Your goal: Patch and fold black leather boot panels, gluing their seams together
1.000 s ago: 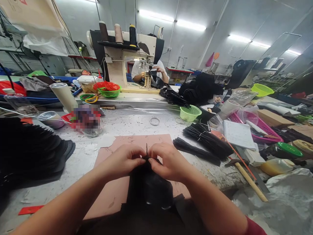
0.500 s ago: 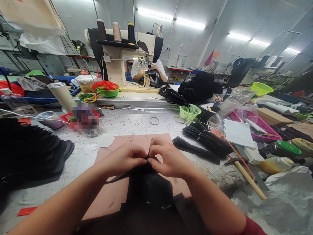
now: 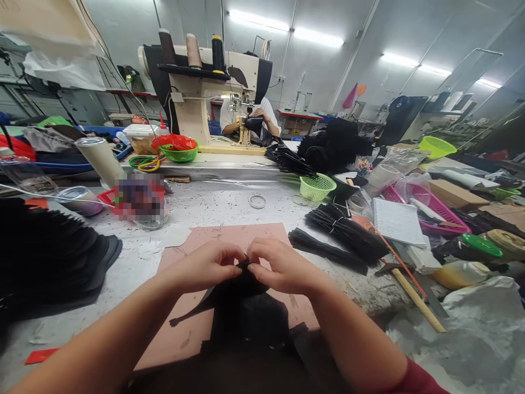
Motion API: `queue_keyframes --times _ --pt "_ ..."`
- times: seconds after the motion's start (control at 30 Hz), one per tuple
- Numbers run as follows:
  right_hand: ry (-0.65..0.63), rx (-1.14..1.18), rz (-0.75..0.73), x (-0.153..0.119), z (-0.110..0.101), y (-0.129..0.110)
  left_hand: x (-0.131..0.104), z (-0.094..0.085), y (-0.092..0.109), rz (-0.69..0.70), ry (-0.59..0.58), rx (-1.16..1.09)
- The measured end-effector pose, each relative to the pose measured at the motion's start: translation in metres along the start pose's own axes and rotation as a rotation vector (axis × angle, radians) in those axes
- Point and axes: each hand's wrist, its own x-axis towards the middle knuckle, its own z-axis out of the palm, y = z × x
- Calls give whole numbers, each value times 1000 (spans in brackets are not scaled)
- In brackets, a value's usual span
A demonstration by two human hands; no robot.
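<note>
My left hand (image 3: pixel 219 265) and my right hand (image 3: pixel 274 264) meet in the middle, thumbs and fingers pinching the upper edge of a black leather piece (image 3: pixel 235 287). A narrow strap-like end of that piece sticks out to the lower left. More black material (image 3: pixel 262 320) lies below it, close to my body; where one piece stops and the other starts is hard to see. Under the work is a pinkish board (image 3: pixel 184 339) on the table. The fingertips hide the pinched edge.
A tall stack of black pieces (image 3: pixel 53 257) stands at left. Bundled black strips (image 3: pixel 348 235), a green basket (image 3: pixel 318 187), a notebook (image 3: pixel 397 221) and a hammer (image 3: pixel 418 301) lie at right. A metal ring (image 3: pixel 257 202) lies ahead. Beyond, a co-worker's hands work at a sewing machine (image 3: pixel 192 109).
My right fingers have curled lower and both hands pinch the leather's edge close together. The strap-like end now shows further out at lower left. The view has shifted slightly.
</note>
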Motion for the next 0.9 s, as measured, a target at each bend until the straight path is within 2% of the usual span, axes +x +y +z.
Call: queue_keyframes --times 0.27,0.43,0.6,0.7,0.9 --pt "24 -16 7 0 4 1 3 -1 -4 58 -19 64" --pt "44 -49 -12 -1 1 1 8 -1 -9 115 -12 -47" --pt "182 -23 -48 -2 8 7 9 3 -14 22 105 -23" --pt "252 -40 -50 -2 19 7 7 8 -12 25 141 22" --pt "166 -87 32 -1 29 -1 5 14 -14 27 188 95"
